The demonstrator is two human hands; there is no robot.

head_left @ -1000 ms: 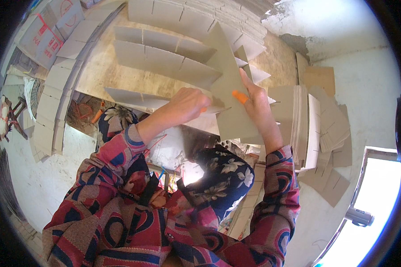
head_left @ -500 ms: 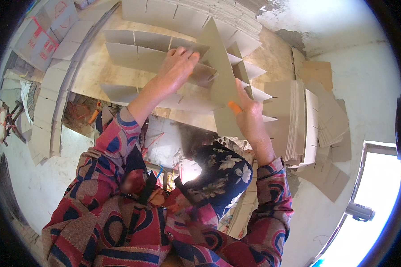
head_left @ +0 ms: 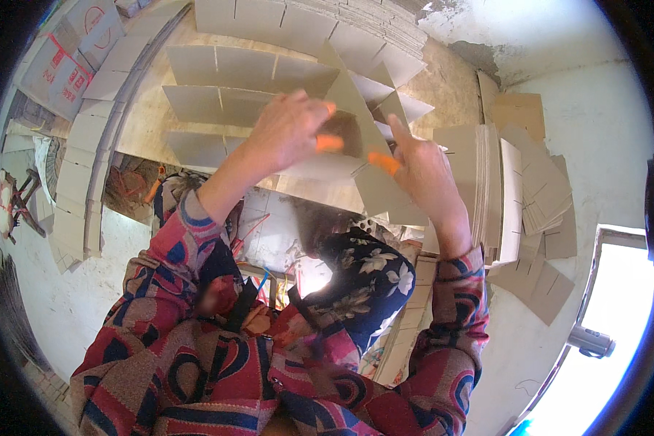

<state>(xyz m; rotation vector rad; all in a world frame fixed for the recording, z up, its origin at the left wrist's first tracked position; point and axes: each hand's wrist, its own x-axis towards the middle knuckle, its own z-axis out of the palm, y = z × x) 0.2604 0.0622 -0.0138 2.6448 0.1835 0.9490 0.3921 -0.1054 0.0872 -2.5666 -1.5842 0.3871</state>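
Note:
Several grey cardboard divider strips [head_left: 218,104] stand on edge in front of me, running left to right. A long slotted cross strip [head_left: 391,190] slants across their right part, forming open cells. My left hand [head_left: 287,131] hovers over the nearer strips, left of the cross strip; it is slightly blurred, with thumb and forefinger apart. My right hand [head_left: 421,163] straddles the cross strip, thumb on its left face and forefinger on its far right side. Orange covers wrap the thumbs and one left fingertip. The lower strips are partly hidden behind my left hand and forearm.
Flat cardboard strips [head_left: 385,22] are stacked at the far edge of the wooden board [head_left: 443,80]. More stacked pieces [head_left: 479,189] stand at the right, with loose sheets [head_left: 534,196] beyond. A printed carton [head_left: 58,73] and layered strips [head_left: 87,152] are at the left.
My left hand has come down and right, away from the upper strips. My right hand has moved slightly right. The left-to-right strips now stand more upright and more evenly spaced.

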